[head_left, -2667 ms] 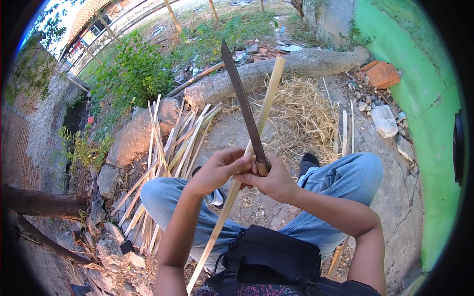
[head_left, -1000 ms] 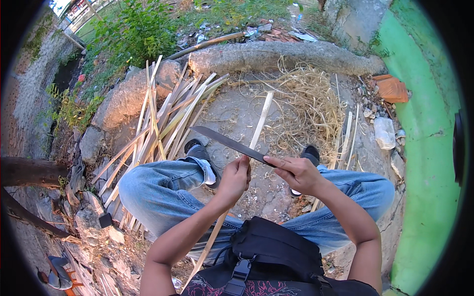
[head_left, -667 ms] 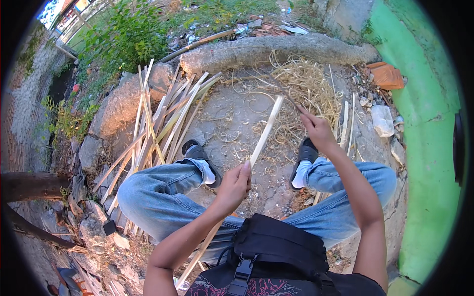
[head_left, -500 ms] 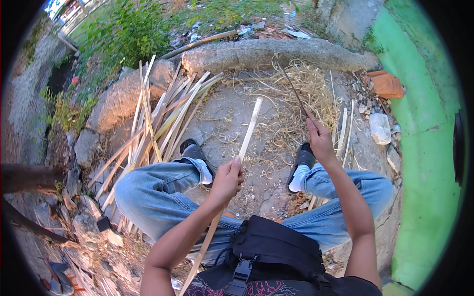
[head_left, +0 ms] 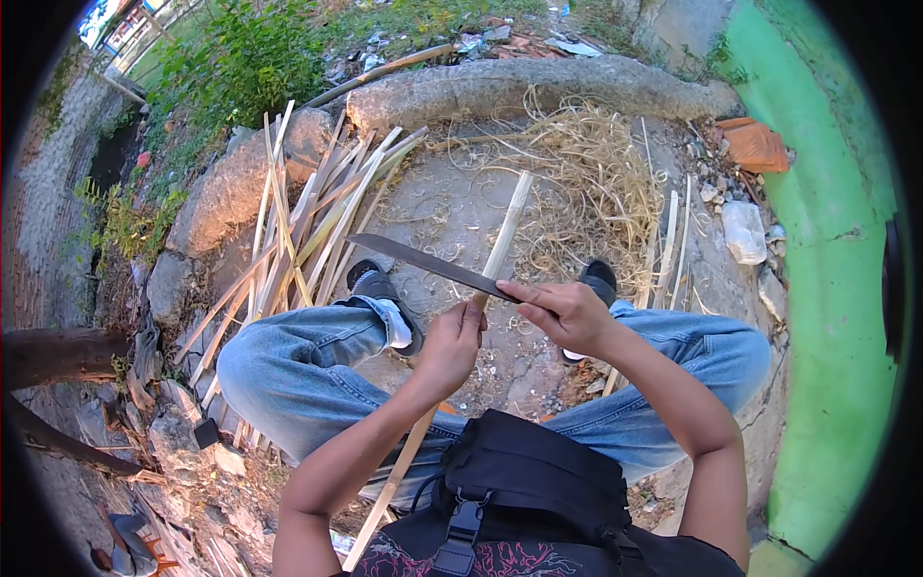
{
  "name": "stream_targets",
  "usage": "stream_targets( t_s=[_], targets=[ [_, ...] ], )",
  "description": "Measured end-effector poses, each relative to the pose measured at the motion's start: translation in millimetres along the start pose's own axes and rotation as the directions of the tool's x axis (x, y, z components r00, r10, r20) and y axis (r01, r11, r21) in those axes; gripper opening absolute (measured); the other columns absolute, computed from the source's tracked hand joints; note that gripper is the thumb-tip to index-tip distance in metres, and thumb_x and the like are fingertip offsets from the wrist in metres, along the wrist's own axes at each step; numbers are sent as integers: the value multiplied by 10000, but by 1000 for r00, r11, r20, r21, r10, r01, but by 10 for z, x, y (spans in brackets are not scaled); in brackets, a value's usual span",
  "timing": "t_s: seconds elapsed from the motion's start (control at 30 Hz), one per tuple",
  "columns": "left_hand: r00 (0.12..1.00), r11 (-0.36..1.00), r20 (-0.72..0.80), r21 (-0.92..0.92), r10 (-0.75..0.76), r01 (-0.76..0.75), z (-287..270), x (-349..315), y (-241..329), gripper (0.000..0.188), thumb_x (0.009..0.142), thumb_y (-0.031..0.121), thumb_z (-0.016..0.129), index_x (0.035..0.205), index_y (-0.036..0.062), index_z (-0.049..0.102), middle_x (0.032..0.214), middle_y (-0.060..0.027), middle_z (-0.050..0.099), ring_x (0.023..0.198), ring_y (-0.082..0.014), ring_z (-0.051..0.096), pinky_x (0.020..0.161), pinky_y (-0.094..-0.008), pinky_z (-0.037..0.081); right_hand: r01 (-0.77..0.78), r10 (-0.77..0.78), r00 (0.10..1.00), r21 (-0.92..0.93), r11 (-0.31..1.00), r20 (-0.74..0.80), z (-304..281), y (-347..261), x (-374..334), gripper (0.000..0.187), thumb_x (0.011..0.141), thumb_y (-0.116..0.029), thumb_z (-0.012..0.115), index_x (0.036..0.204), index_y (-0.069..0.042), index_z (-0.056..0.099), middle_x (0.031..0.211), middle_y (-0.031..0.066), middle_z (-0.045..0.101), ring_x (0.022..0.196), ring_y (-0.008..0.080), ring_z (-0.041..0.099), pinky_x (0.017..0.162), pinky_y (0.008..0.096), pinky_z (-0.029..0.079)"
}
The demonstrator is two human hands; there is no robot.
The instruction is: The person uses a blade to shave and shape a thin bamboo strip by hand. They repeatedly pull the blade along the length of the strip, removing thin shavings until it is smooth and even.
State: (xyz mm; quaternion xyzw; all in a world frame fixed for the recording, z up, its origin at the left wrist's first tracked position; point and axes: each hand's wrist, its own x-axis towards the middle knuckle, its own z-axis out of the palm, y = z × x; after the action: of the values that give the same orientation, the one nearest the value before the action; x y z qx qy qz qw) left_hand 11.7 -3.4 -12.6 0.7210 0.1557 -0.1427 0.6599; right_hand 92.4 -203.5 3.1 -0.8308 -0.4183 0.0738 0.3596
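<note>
My left hand (head_left: 448, 351) is closed around a long, pale bamboo strip (head_left: 508, 223). The strip slants from beside my body, passes under my left forearm and points away between my feet. In my right hand (head_left: 569, 315) is a long knife with a dark blade (head_left: 423, 260). Its blade lies across the strip just beyond my left fingers, with the tip toward the left. My right fingers wrap its handle, which they mostly hide. Both hands are close together above the ground between my knees.
Many loose bamboo strips (head_left: 332, 207) are heaped at the left. Curly shavings (head_left: 601, 178) pile up at the far right, before a rough concrete curb (head_left: 538, 88). A green wall (head_left: 827, 337) borders the right side, with a crumpled orange object (head_left: 755, 144) near it.
My right hand has swung the knife in from the far right, bringing its blade across the bamboo strip. My left hand keeps its grip, and the strip's far end has shifted slightly right.
</note>
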Motion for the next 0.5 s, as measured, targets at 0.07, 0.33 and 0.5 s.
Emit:
stream_targets(
  t_s=[0.07,0.33,0.5],
  targets=[
    [991,982,-24,145,129,-124,7,-3,-16,337,1024,316,373,837,65,497,581,59,365,481,-34,331,417,-214,259,27,-27,1000,-19,999,-11,7,53,-2,376,913,-228,584,1286,-181,577,624,80,560,528,229,569,512,356,445],
    [996,994,37,69,-86,83,-64,72,-230,326,1014,331,382,823,89,485,577,55,377,426,-47,328,365,-232,255,-255,231,962,-183,949,-143,-106,582,56,344,939,-360,519,1268,-280,583,652,90,614,576,262,614,531,387,492],
    [967,967,26,18,-255,255,-7,77,-105,386,1003,299,399,797,17,561,568,3,447,484,-91,398,454,-283,331,-349,337,937,-280,894,-92,-90,632,20,351,950,-447,458,1252,-322,586,685,101,633,628,276,638,562,417,509]
  ],
)
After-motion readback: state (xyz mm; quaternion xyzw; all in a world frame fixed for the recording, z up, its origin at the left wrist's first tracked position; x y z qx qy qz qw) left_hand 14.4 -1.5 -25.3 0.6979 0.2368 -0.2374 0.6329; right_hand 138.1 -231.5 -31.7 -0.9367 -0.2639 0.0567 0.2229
